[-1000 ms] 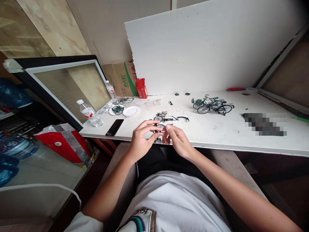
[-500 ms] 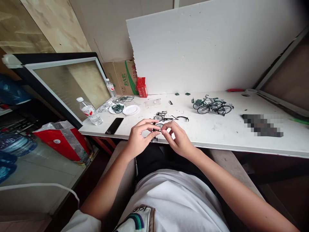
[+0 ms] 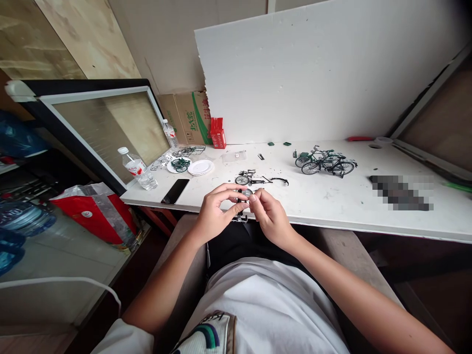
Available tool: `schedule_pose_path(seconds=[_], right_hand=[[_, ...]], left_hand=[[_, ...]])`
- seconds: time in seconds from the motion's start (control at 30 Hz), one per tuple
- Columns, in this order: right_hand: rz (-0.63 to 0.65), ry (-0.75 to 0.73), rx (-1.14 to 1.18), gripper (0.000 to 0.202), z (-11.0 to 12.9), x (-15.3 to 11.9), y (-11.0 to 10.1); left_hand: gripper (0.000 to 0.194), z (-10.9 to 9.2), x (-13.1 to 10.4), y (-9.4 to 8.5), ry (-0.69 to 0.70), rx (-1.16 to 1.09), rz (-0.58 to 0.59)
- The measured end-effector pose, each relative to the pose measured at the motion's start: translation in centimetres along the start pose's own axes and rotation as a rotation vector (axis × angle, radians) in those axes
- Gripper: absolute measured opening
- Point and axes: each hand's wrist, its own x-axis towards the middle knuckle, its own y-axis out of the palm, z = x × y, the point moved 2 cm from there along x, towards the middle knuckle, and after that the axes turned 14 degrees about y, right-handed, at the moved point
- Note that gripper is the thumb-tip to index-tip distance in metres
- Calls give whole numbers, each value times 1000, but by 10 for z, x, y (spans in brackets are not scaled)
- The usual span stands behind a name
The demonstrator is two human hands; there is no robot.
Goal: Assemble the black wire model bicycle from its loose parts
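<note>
Above the front edge of the white table, my left hand (image 3: 217, 211) grips a small black model bicycle (image 3: 241, 217), partly hidden by its fingers. A spoked wheel shows between the two hands, and a handlebar-like piece sticks out below. My right hand (image 3: 272, 214) is closed in a pinch beside it; what lies between the fingertips is too small to make out. Just beyond my hands rest a loose bicycle wheel (image 3: 242, 180), a thin black frame part (image 3: 260, 180) and a curved black mudguard-like piece (image 3: 280, 181).
Assembled model bicycles (image 3: 326, 163) stand at the right. Toward the left are a phone (image 3: 175, 191), white plates (image 3: 200, 167), green bicycle parts (image 3: 180, 164) and a water bottle (image 3: 136, 169). A red box (image 3: 218, 133) stands before a white board (image 3: 295, 73).
The bicycle piece has shifted slightly right and tilted, showing more of its lower end. My right hand has turned a little, with its fingers drawn closer together.
</note>
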Motion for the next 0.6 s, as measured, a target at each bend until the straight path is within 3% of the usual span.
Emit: schedule_pose_path(seconds=[0.13, 0.33, 0.6], right_hand=[[-50, 74, 24, 53, 0, 1, 1], [107, 245, 278, 68, 0, 4, 3], [-24, -129, -60, 25, 10, 4, -12]], left_hand=[[14, 2, -1, 3, 19, 35, -5], [14, 1, -1, 4, 28, 44, 0], [18, -2, 1, 1, -52, -69, -65]])
